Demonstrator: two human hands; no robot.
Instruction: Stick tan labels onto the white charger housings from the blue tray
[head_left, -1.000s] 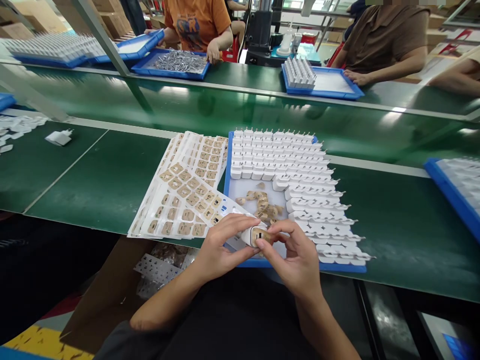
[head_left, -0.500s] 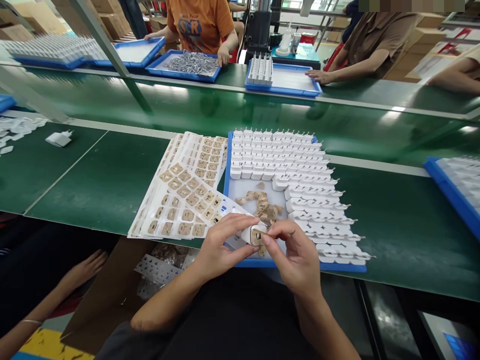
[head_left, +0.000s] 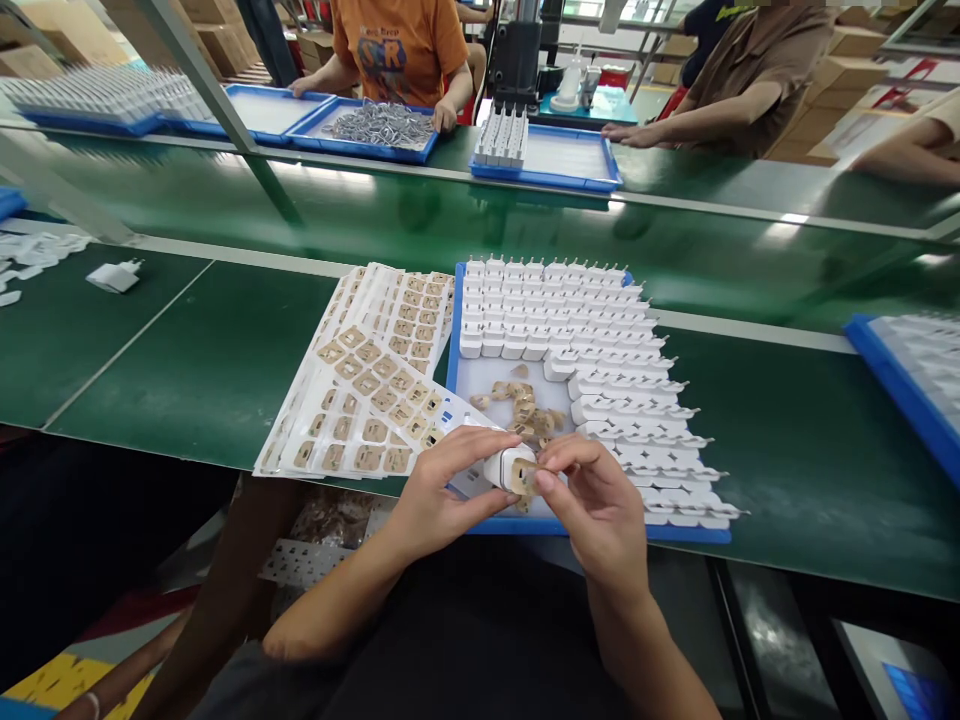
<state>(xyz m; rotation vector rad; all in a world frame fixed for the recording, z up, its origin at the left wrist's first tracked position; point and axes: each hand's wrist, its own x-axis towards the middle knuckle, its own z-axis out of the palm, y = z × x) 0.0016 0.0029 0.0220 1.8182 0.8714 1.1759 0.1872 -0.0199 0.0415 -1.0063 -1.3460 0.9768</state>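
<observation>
Between the thumb and fingers of my left hand [head_left: 442,490] is a white plug charger [head_left: 498,468], its end face turned to the right. My right hand [head_left: 600,505] pinches a tan sticker [head_left: 523,476] by its edge, partly lifted at the charger's end face. Both hands are over the near edge of a blue-rimmed tray [head_left: 453,345]. Rows of white chargers [head_left: 555,310], pins up, stand along its far and right sides. A heap of loose tan pieces [head_left: 529,410] lies on the tray's bare floor.
Sheets of tan stickers [head_left: 352,400] overlap left of the tray. A lone charger [head_left: 114,276] lies farther left on the green belt [head_left: 180,370]. Another blue tray [head_left: 900,385] is at right. Across the line, people's hands rest by trays of metal parts [head_left: 382,126] and chargers [head_left: 501,138].
My right hand has drawn slightly right, and the tan sticker stands farther off the charger's face. Across the line, a charger tray has shifted left. A neighbour's hand at lower left has moved down.
</observation>
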